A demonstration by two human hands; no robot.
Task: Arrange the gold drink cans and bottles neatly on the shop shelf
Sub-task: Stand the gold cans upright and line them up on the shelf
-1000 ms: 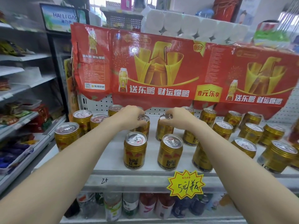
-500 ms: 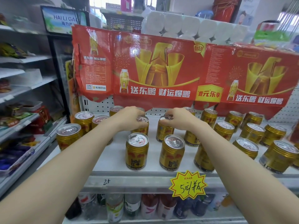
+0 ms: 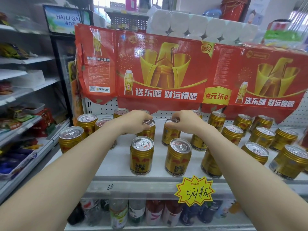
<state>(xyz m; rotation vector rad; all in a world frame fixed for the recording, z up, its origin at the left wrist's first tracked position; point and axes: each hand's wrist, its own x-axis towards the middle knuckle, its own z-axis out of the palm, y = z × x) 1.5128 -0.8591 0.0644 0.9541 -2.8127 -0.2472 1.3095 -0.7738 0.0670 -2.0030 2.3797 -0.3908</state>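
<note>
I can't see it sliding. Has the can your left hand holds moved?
No. The can in the left hand sits the same way behind the front can and the yellow price tag as before.

Shelf [image 3: 116, 162]: front-left can [image 3: 142, 158] and front-right can [image 3: 178, 158] side by side at front edge. One can behind each: left hand [image 3: 135, 120] grips top of rear-left can [image 3: 148, 131], right hand [image 3: 185, 121] grips top of rear-right can [image 3: 170, 137]. More cans to left [image 3: 70, 139] and right [image 3: 262, 136] (rows ragged). Price tag [image 3: 194, 190] on shelf lip. Bottles [image 3: 135, 212] on shelf below. Banner [image 3: 163, 75] above back row.
</note>
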